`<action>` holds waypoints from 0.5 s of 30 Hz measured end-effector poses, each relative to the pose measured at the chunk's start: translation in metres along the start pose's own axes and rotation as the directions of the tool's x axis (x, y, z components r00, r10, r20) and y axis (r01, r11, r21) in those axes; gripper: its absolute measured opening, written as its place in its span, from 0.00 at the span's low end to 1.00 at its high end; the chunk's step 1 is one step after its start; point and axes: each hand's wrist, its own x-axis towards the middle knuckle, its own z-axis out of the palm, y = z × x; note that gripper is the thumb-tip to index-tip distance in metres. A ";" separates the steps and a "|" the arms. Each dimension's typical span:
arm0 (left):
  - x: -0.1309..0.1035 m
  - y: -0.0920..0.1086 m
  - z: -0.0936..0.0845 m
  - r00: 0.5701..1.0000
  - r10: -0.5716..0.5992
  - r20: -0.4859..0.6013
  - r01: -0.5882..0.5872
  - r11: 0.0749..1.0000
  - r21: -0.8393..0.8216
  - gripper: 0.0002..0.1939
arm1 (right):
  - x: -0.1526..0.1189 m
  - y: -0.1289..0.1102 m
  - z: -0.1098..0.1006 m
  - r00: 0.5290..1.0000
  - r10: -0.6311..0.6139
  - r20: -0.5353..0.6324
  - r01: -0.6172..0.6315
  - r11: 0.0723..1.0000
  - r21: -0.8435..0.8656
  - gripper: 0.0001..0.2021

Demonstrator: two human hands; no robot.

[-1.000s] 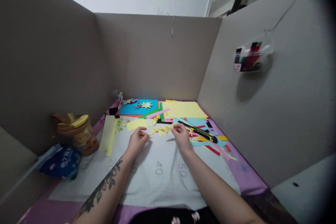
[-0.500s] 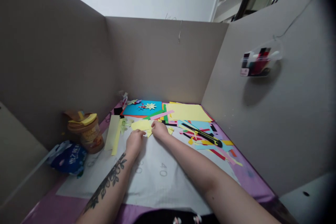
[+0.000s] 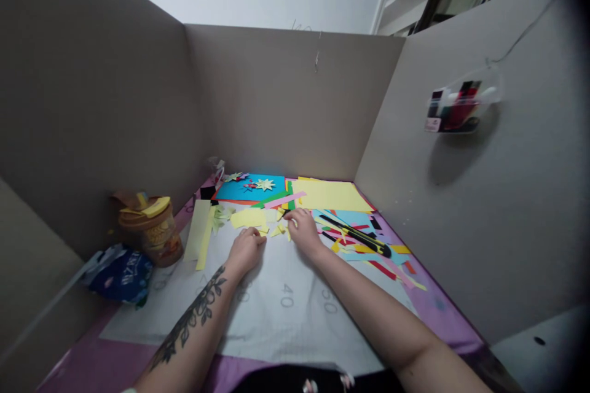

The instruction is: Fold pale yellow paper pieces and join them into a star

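Note:
My left hand point(image 3: 246, 249) rests low over the white sheet point(image 3: 271, 325), its fingers curled in beside the near edge of a yellow paper piece point(image 3: 247, 218). What lies between those fingertips, if anything, is hidden. To the right, my right hand point(image 3: 302, 230) has its fingers drawn together over small yellow paper scraps point(image 3: 278, 231). A dark bit shows at its fingertips, too small to tell whether it is held. Pale green leaf-like paper shapes point(image 3: 222, 218) lie left of the yellow piece.
A black and yellow utility knife point(image 3: 359, 237) lies among coloured paper strips on the right. Behind are a yellow paper stack point(image 3: 327, 194) and a blue sheet point(image 3: 235, 191) bearing paper flowers. A brown cup point(image 3: 154, 234) and a blue packet point(image 3: 120, 276) stand left. Grey panels enclose three sides.
My right hand has moved right, away from the large yellow piece, uncovering the small yellow scraps. My left hand has shifted slightly right and nearer to me.

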 end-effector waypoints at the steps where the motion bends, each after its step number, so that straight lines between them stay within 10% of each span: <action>1: 0.001 0.002 0.003 1.000 0.016 0.003 -0.016 1.000 0.008 0.10 | -0.008 0.009 -0.006 0.997 -0.024 -0.078 0.027 0.999 0.044 0.13; 10: 0.009 -0.011 -0.016 0.949 -0.149 -0.278 0.176 0.982 0.072 0.16 | -0.037 0.055 -0.021 0.983 0.035 -0.178 -0.009 0.990 0.142 0.15; 15: 0.021 -0.023 -0.037 0.963 -0.152 -0.223 0.195 0.963 0.184 0.16 | -0.031 0.065 -0.027 0.972 0.175 -0.158 -0.156 0.979 0.129 0.15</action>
